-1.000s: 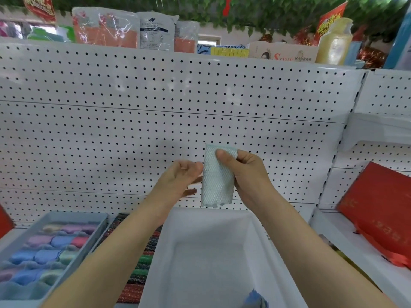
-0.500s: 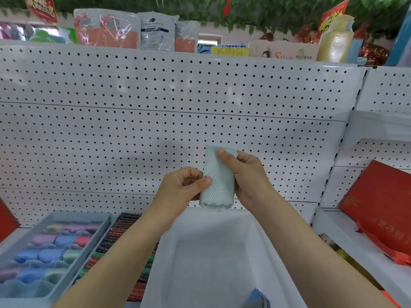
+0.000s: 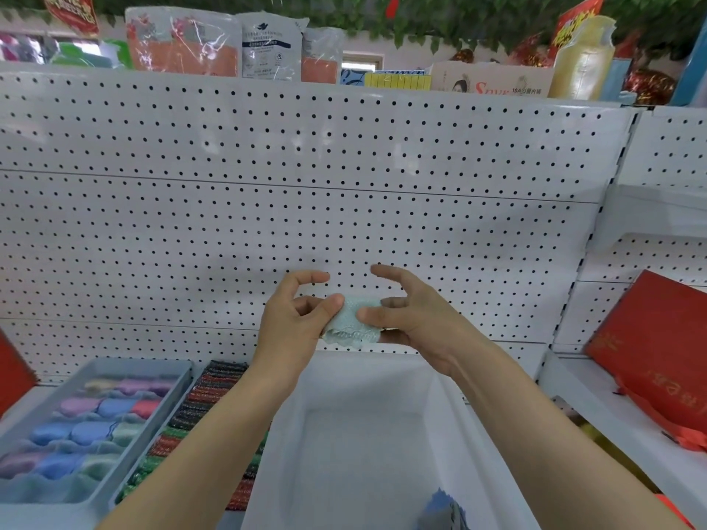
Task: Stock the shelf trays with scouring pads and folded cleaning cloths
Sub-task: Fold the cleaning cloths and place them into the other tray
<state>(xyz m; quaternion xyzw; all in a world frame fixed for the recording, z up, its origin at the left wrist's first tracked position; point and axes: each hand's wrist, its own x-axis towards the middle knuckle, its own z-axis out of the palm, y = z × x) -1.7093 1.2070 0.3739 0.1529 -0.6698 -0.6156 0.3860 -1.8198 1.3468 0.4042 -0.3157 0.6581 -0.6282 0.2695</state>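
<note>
- A pale green cloth (image 3: 354, 324), folded small with a scalloped lower edge, was held in the air between both hands, above the far rim of a white tray (image 3: 451, 411) and in front of the pegboard (image 3: 344, 208).
- The left hand (image 3: 294, 323) pinched the cloth's left side with thumb and curled fingers; its index finger arched above, off the cloth.
- The right hand (image 3: 413, 319) gripped the right side, thumb on the front and lower fingers behind; its upper fingers were spread and lifted clear.
- Inside the white tray, at the near right corner, lay a blue cloth (image 3: 443, 508), only partly in view.
- Just left of that tray ran a row of dark, glittery scouring pads (image 3: 202, 411) banded red and green.
- Further left, a grey tray (image 3: 180, 380) held pastel cloths (image 3: 92, 430) in pink, purple, blue and green.
- A red box (image 3: 658, 346) leaned on the right-hand shelf.
- Packaged goods (image 3: 267, 47) stood along the top shelf.
</note>
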